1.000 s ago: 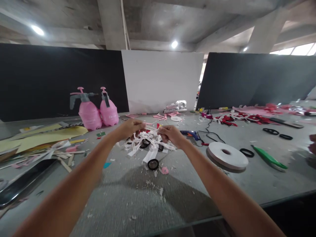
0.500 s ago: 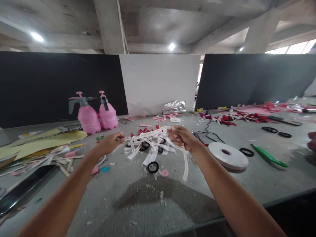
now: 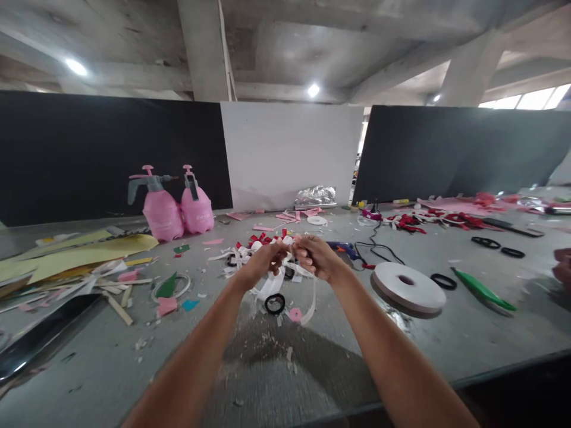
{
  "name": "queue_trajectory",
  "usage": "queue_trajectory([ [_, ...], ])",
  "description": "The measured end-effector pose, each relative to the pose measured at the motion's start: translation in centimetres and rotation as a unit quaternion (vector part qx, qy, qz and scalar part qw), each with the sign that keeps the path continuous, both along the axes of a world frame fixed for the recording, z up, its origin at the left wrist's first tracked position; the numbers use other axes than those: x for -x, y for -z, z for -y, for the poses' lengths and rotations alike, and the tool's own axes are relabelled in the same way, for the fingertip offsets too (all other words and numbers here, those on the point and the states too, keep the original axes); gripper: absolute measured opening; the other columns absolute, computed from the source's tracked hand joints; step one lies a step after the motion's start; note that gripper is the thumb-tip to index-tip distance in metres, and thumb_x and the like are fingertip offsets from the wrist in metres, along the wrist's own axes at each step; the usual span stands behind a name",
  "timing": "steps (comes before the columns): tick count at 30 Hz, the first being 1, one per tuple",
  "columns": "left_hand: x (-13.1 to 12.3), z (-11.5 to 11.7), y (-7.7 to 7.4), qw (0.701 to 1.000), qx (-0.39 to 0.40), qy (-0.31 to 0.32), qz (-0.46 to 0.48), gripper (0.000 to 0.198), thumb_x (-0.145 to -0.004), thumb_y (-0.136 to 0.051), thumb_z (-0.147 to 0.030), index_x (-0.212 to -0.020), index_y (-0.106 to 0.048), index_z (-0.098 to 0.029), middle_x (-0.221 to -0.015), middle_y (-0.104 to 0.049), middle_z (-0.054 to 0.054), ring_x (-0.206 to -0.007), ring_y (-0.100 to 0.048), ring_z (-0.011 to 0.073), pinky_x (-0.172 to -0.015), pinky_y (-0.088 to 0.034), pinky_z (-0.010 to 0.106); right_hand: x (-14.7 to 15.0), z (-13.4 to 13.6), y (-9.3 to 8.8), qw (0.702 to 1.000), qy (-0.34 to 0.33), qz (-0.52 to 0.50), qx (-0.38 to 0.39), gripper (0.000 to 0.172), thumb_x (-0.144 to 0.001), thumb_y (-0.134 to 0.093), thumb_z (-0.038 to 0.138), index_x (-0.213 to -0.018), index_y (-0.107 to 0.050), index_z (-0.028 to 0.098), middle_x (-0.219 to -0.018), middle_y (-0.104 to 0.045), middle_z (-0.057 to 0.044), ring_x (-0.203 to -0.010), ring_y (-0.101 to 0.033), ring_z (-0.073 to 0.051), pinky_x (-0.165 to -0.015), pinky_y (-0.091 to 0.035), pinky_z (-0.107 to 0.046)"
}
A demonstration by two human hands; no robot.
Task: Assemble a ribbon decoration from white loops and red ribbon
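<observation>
My left hand [image 3: 264, 261] and my right hand [image 3: 316, 255] nearly meet above a heap of white ribbon pieces [image 3: 272, 284] and red bows [image 3: 261, 239]. Both have their fingers closed on a white ribbon [image 3: 311, 306], whose loose end trails below my right hand onto the table. Most of the stretch between the fingers is hidden. Just in front of the heap lies a black ring [image 3: 275, 304], with a small pink paper piece [image 3: 295, 314] beside it. Behind my right forearm is a blue glue gun [image 3: 345, 249], partly covered.
A white ribbon roll [image 3: 414, 286], black rings [image 3: 443, 281] and a green tool [image 3: 484, 289] lie at right. Two pink spray bottles [image 3: 163, 215] stand back left, near yellow paper [image 3: 96, 255] and scraps. Another person's hand [image 3: 562, 267] shows at the right edge.
My hands have come together from wide apart; the left moved right. The printed ribbon stretched between them is no longer taut. The glue gun and a green scrap at left now show.
</observation>
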State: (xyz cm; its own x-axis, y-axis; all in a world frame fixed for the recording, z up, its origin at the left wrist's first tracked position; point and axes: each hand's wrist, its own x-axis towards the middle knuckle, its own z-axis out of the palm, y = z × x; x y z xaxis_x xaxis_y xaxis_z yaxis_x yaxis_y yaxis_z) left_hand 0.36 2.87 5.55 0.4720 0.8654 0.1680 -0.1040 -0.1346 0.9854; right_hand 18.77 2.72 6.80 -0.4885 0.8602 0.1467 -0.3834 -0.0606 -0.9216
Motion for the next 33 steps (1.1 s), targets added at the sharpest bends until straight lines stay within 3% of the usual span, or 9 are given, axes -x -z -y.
queue_trajectory([
  [4, -0.5, 0.1, 0.7, 0.999, -0.041, -0.005, -0.011, 0.036, -0.078, -0.066, -0.049, -0.072, -0.059, -0.015, -0.067, -0.048, -0.001, -0.063, -0.044, 0.0097, -0.06, -0.038, 0.023, 0.1, -0.3, 0.7, 1.0, -0.003, 0.012, 0.008, 0.035, -0.075, -0.073, 0.047, -0.072, -0.06, 0.015, -0.05, -0.042, 0.008, -0.034, -0.031, -0.003, -0.028, -0.026, -0.015],
  [7, -0.4, 0.6, 0.7, 0.998, 0.007, 0.015, 0.067, 0.034, -0.08, -0.065, -0.048, -0.075, -0.057, -0.016, -0.069, -0.049, -0.001, -0.064, -0.047, 0.0099, -0.064, -0.041, 0.025, 0.0, -0.3, 1.1, 0.999, -0.029, -0.014, 0.009, 0.031, -0.075, -0.074, 0.044, -0.075, -0.062, 0.015, -0.054, -0.043, 0.007, -0.037, -0.032, -0.003, -0.03, -0.027, -0.015],
  [11, 0.6, 1.2, 0.8, 0.988, 0.102, 0.078, 0.087, 0.044, -0.08, -0.061, -0.056, -0.065, -0.045, -0.018, -0.052, -0.025, -0.009, -0.041, -0.02, 0.0045, -0.043, -0.023, 0.021, -0.1, -0.1, 1.5, 0.993, -0.035, -0.114, -0.002, 0.027, -0.07, -0.077, 0.04, -0.075, -0.063, 0.017, -0.067, -0.055, 0.002, -0.051, -0.046, -0.007, -0.037, -0.036, -0.015],
  [13, 1.3, 1.2, 0.8, 0.986, 0.11, 0.084, 0.098, 0.046, -0.08, -0.061, -0.058, -0.064, -0.043, -0.018, -0.051, -0.022, -0.009, -0.039, -0.015, 0.0039, -0.041, -0.018, 0.021, 0.0, -0.1, 1.6, 0.986, -0.013, -0.165, 0.01, 0.024, -0.07, -0.077, 0.039, -0.075, -0.063, 0.02, -0.081, -0.063, -0.002, -0.065, -0.055, -0.01, -0.041, -0.04, -0.015],
  [17, 1.9, 0.9, 0.9, 0.977, 0.113, 0.068, 0.167, 0.047, -0.077, -0.068, -0.051, -0.06, -0.04, -0.018, -0.054, -0.03, -0.007, -0.044, -0.03, 0.0057, -0.045, -0.031, 0.021, 0.5, 0.0, 1.6, 0.97, 0.02, -0.237, 0.047, 0.02, -0.072, -0.075, 0.038, -0.073, -0.062, 0.022, -0.107, -0.068, -0.003, -0.079, -0.061, -0.014, -0.04, -0.042, -0.015],
  [20, 1.8, 0.7, 0.9, 0.959, 0.127, 0.054, 0.248, 0.04, -0.079, -0.069, -0.047, -0.063, -0.047, -0.016, -0.06, -0.043, -0.003, -0.053, -0.046, 0.0085, -0.054, -0.042, 0.022, 1.0, 0.2, 1.5, 0.953, 0.058, -0.294, 0.052, 0.015, -0.077, -0.072, 0.036, -0.077, -0.064, 0.024, -0.098, -0.07, 0.0, -0.065, -0.057, -0.01, -0.038, -0.042, -0.014],
  [24, 1.4, 0.6, 0.8, 0.919, 0.143, -0.036, 0.365, 0.031, -0.088, -0.059, -0.043, -0.074, -0.062, -0.015, -0.079, -0.064, 0.004, -0.078, -0.063, 0.0139, -0.073, -0.052, 0.027, 1.9, 0.3, 1.8, 0.928, 0.099, -0.356, 0.043, 0.015, -0.077, -0.074, 0.035, -0.078, -0.064, 0.023, -0.083, -0.07, 0.005, -0.052, -0.048, -0.004, -0.035, -0.039, -0.01],
  [28, 0.6, 0.7, 0.6, 0.858, 0.131, -0.064, 0.492, 0.036, -0.094, -0.048, -0.043, -0.075, -0.067, -0.018, -0.089, -0.071, 0.005, -0.098, -0.065, 0.0173, -0.094, -0.05, 0.035, 3.2, 0.2, 2.5, 0.924, 0.14, -0.35, 0.068, 0.024, -0.074, -0.077, 0.039, -0.071, -0.061, 0.02, -0.069, -0.064, 0.006, -0.043, -0.039, -0.002, -0.032, -0.034, -0.01],
  [33, 0.8, 0.4, 0.9, 0.819, 0.167, -0.092, 0.541, 0.04, -0.097, -0.045, -0.038, -0.067, -0.064, -0.019, -0.074, -0.069, 0.0, -0.089, -0.068, 0.0129, -0.097, -0.049, 0.033, 3.9, 0.0, 3.3, 0.945, 0.143, -0.285, 0.075, 0.015, -0.078, -0.071, 0.033, -0.082, -0.065, 0.02, -0.076, -0.064, 0.003, -0.046, -0.04, -0.004, -0.032, -0.031, -0.012],
])
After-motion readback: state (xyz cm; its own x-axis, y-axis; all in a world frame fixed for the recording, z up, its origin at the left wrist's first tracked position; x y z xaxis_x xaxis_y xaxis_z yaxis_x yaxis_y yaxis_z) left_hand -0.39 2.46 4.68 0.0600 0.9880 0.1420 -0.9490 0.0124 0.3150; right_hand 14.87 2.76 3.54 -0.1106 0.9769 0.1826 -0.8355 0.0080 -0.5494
